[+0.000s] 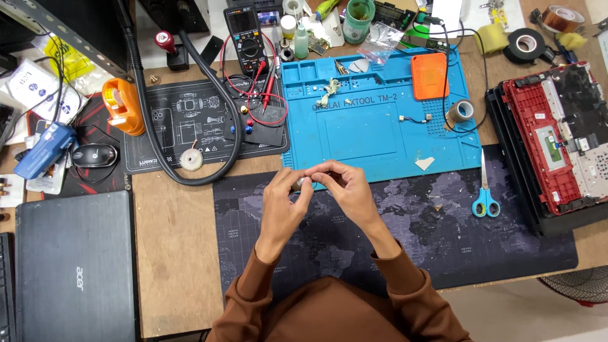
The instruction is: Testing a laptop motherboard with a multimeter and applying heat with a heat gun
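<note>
The left hand (283, 197) and the right hand (345, 187) meet above the lower edge of the blue silicone repair mat (380, 130), and their fingertips pinch together a small grey-white object (303, 183), which is too small to identify. The fingers of both hands are curled around it, and the object sits between the thumbs and the first fingers, just over the border where the blue mat touches the dark desk pad with a world map print (392, 228). Both arms wear brown sleeves (405, 278). On the blue mat, well apart from the hands, lie an orange rectangular pad (429, 76), a small roll of brown tape (460, 111) and a short piece of wire with small connectors (415, 118). To the right of the hands, scissors with blue handles (484, 190) rest on the dark pad, and beyond them lies an opened laptop base with a red inner frame (563, 139). To the left there are a thick black flexible hose (190, 114), a black multimeter with red leads (248, 41), an orange tape dispenser (123, 104) and a closed dark grey laptop (76, 266).
</note>
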